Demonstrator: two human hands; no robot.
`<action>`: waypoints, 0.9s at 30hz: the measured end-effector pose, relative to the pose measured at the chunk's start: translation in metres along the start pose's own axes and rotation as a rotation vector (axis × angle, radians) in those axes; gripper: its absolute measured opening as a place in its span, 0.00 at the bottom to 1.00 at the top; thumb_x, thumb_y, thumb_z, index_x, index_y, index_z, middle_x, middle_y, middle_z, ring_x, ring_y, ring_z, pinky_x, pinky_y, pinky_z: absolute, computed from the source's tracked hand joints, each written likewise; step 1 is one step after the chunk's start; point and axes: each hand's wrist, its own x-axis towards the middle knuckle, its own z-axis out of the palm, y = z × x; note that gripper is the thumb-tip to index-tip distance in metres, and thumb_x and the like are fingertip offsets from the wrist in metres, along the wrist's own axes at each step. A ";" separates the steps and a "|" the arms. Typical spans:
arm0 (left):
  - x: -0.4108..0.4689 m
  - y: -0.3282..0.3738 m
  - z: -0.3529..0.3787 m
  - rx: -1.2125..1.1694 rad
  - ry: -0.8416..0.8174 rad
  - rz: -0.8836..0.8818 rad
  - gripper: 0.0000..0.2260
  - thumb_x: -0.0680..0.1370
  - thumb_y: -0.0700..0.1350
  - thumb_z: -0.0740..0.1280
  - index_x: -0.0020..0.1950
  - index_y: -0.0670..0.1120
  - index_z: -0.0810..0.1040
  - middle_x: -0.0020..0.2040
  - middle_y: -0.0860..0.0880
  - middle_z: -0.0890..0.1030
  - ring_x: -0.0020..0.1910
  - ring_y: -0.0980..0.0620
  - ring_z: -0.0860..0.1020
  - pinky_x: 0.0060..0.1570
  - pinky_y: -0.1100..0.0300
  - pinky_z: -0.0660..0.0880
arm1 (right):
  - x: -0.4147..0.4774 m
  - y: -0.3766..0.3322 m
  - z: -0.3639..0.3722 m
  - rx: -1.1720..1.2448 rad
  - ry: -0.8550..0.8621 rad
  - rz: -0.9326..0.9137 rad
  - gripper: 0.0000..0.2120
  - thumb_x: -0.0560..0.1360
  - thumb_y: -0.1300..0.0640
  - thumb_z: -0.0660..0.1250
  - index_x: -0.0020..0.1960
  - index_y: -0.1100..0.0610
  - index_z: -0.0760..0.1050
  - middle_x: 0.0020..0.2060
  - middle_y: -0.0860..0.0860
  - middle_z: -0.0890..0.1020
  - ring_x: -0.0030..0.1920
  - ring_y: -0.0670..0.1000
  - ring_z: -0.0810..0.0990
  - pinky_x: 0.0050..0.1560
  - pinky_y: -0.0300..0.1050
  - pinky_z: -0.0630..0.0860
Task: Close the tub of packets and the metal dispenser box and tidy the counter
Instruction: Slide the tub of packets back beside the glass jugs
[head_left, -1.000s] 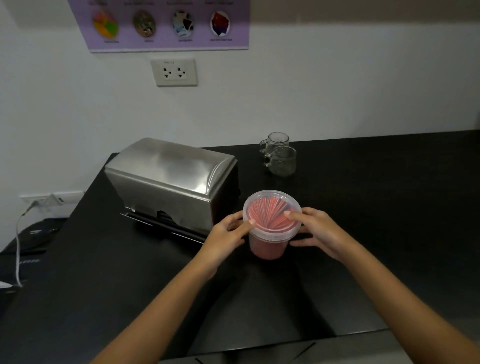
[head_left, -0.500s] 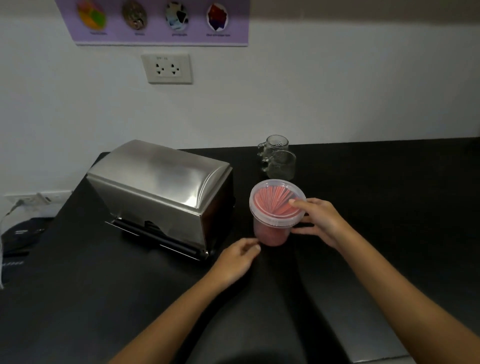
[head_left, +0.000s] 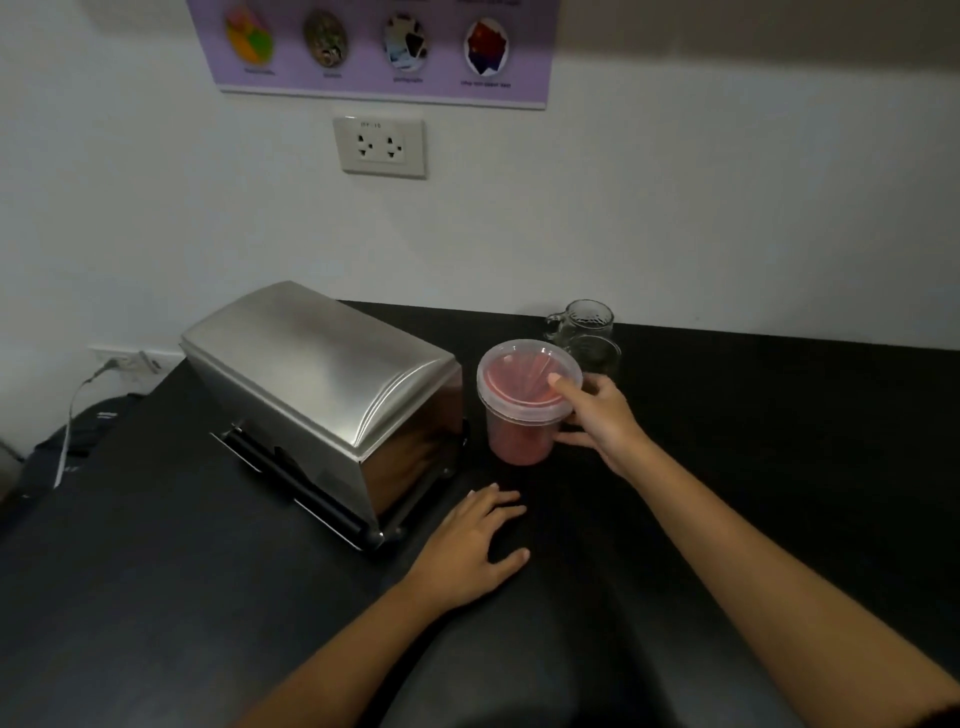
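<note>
A clear plastic tub (head_left: 519, 410) full of pink packets stands on the black counter (head_left: 779, 441), its clear lid on top. My right hand (head_left: 597, 415) grips the tub's right side, thumb on the lid's rim. My left hand (head_left: 467, 545) lies flat and open on the counter in front of the tub, holding nothing. The metal dispenser box (head_left: 322, 384) sits just left of the tub with its domed lid down.
Two glass mugs (head_left: 587, 332) stand close behind the tub near the wall. A wall socket (head_left: 379, 148) and a purple poster (head_left: 379, 47) are above. At the far left, a cable (head_left: 67, 431) hangs over a dark bag (head_left: 78, 431).
My left hand has let go of the tub and come down onto the counter. My right hand has moved the tub back toward the mugs, beside the box.
</note>
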 end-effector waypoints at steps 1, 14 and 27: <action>0.001 -0.001 0.001 -0.014 0.011 0.002 0.24 0.75 0.56 0.62 0.70 0.50 0.65 0.72 0.54 0.63 0.73 0.59 0.52 0.70 0.65 0.42 | 0.002 0.001 0.000 -0.073 0.001 -0.069 0.33 0.70 0.48 0.69 0.70 0.56 0.60 0.67 0.58 0.69 0.65 0.58 0.71 0.57 0.55 0.76; 0.006 -0.002 0.007 -0.019 0.118 -0.005 0.23 0.73 0.59 0.63 0.66 0.53 0.70 0.69 0.56 0.69 0.72 0.62 0.56 0.72 0.64 0.50 | 0.029 -0.007 -0.015 -1.003 -0.222 -0.862 0.23 0.72 0.50 0.67 0.66 0.53 0.70 0.69 0.51 0.70 0.71 0.51 0.62 0.69 0.54 0.61; 0.005 -0.005 0.006 -0.035 0.094 -0.034 0.23 0.73 0.59 0.64 0.65 0.53 0.71 0.68 0.57 0.70 0.71 0.61 0.58 0.72 0.58 0.56 | 0.095 -0.046 0.018 -1.019 -0.249 -0.736 0.21 0.73 0.54 0.67 0.64 0.58 0.72 0.66 0.57 0.71 0.67 0.56 0.67 0.68 0.49 0.60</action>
